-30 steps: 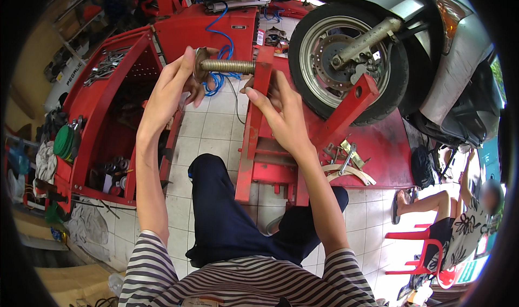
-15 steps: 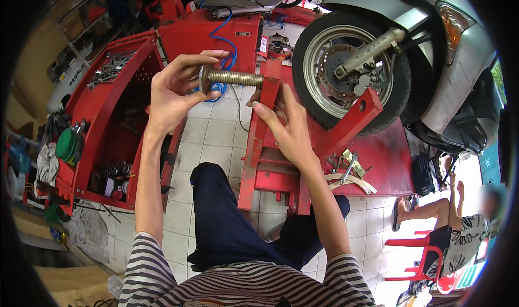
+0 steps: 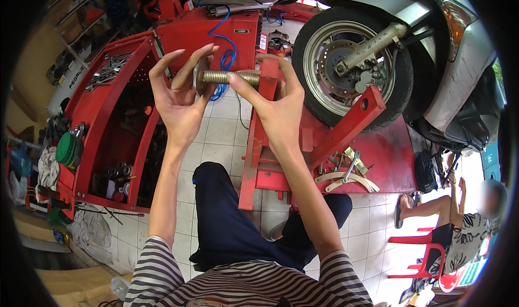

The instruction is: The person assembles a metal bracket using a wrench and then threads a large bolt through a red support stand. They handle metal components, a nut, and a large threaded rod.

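Observation:
A thick threaded clamp screw (image 3: 221,77) runs sideways into a red upright bracket (image 3: 268,75) on the front of a red motorcycle lift. At the screw's left end is a round metal disc (image 3: 200,75). My left hand (image 3: 181,98) is curled around this disc, its thumb below and its fingers at the upper edge, some raised apart. With its fingers behind and over the bracket, my right hand (image 3: 281,104) is wrapped around it. The right thumb lies along the thread; the other right fingertips are mostly hidden.
A scooter's front wheel (image 3: 351,71) stands on the lift. A red slanted arm (image 3: 351,126) and loose metal parts (image 3: 348,172) are right of my hands. Left stands a red tool cabinet (image 3: 89,139) with wrenches (image 3: 111,69). A person (image 3: 459,231) sits at right.
My right thumb has moved from the bracket up onto the screw thread, and the right hand has risen. The left hand has shifted slightly right, its fingers more spread around the disc.

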Tool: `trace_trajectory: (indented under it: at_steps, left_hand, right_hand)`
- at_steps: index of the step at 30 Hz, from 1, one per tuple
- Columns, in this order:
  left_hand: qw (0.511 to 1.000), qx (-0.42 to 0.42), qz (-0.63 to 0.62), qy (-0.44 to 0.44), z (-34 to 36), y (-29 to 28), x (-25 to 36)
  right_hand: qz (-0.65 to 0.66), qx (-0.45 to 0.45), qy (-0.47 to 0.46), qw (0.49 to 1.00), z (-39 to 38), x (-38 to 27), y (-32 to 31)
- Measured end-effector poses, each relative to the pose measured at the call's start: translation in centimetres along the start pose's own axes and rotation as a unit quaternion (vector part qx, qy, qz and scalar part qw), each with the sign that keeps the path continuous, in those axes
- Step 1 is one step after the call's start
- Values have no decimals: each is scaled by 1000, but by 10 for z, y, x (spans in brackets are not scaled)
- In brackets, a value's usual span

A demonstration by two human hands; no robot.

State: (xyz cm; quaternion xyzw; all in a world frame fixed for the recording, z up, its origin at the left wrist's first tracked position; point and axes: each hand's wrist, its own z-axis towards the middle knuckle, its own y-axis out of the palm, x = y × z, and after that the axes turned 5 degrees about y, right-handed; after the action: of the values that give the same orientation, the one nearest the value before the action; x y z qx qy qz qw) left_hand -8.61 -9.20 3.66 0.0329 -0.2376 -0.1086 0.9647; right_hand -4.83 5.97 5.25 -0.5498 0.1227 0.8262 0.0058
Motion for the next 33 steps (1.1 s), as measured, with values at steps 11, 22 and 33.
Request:
trace_trajectory:
  at_steps: [11, 22, 33]
  left_hand:
    - [948, -126, -101, -273, -8, -36, 28]
    - [966, -182, -23, -182, 32, -30, 44]
    - [972, -50, -88, -211, 13, -14, 24]
  right_hand:
    - [-1, 24, -33, 999, 0, 5, 0]
    - [14, -58, -81, 995, 5, 3, -8]
    - [-17, -3, -56, 998, 3, 3, -5]
